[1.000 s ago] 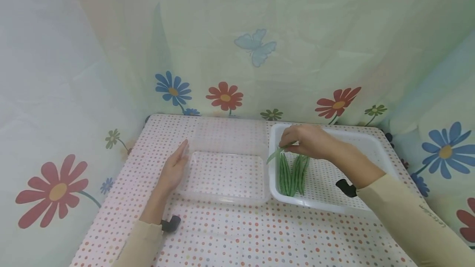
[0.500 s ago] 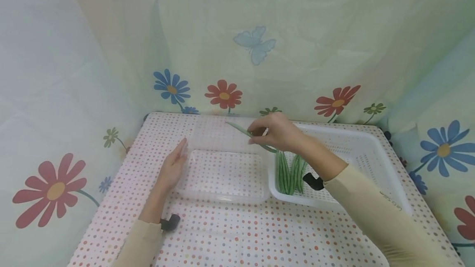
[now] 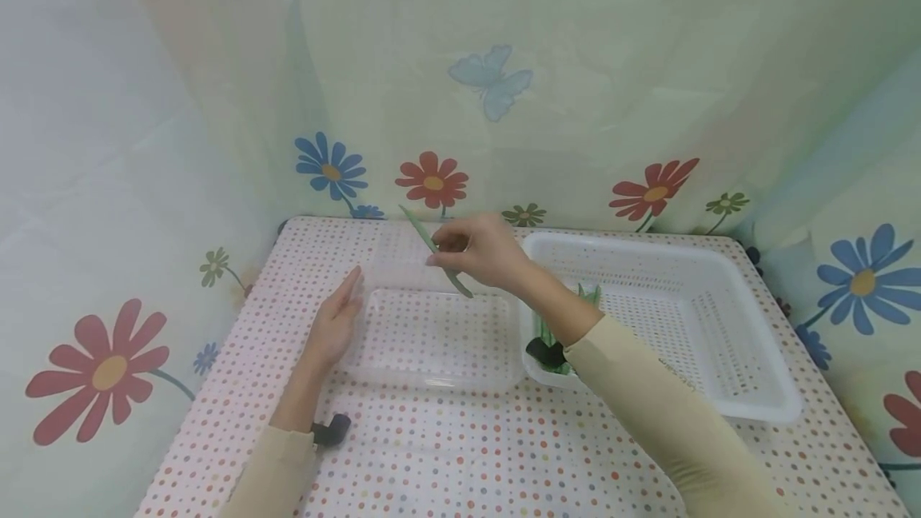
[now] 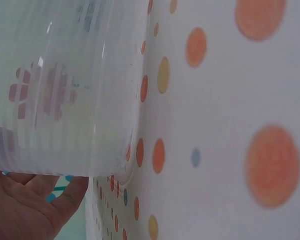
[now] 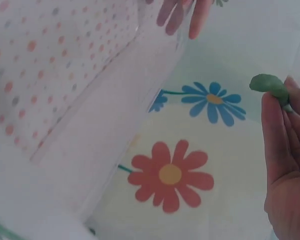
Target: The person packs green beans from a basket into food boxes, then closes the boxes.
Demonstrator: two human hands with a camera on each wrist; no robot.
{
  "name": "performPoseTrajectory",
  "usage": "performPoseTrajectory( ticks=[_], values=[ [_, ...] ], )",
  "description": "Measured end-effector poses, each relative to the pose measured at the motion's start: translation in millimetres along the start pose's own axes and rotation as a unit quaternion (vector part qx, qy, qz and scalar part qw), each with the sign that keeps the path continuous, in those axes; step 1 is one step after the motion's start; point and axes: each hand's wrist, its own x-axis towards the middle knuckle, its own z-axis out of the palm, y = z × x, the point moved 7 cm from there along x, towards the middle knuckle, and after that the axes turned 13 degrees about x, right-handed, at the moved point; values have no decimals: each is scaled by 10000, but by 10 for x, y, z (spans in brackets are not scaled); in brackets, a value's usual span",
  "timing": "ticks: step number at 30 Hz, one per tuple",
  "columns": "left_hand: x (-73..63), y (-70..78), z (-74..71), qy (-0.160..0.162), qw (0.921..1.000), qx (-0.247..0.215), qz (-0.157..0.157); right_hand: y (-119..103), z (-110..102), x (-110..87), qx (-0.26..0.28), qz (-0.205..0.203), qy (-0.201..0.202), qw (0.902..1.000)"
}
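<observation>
My right hand [image 3: 478,250] pinches one green bean [image 3: 419,224] between thumb and fingers, above the back part of a clear plastic box [image 3: 435,382]. The bean slants, one end toward the back wall; in the right wrist view the bean [image 5: 267,83] shows end-on at the fingertips. My left hand [image 3: 334,330] lies along the box's left side with its fingers straight. Seen from the left wrist, the fingers of my left hand [image 4: 64,200] are right at the wall of the box [image 4: 64,130]. More green beans [image 3: 586,294] lie in a white basket, partly hidden by my right forearm.
The white perforated basket [image 3: 669,250] stands right of the clear box, their rims close together. Both are on a table with a dotted cover [image 3: 460,462]. A flower-printed curtain [image 3: 576,102] rises behind the table and along both sides.
My right hand has carried the bean leftward from over the basket to over the clear box, and the bean has turned in view. My left hand has stayed at the box.
</observation>
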Motion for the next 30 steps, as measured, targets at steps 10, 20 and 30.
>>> performPoseTrajectory(
  ticks=[10,20,30],
  values=[
    [-12,6,-6,-46,10000,-60,51,141,364,193,961,780,688,9899],
    [3,3,8,-70,9999,-87,1,444,665,289,1897,1891,1123,9569],
    [3,5,17,-120,9996,-244,16,658,955,190,2453,2716,995,9253]
  ],
)
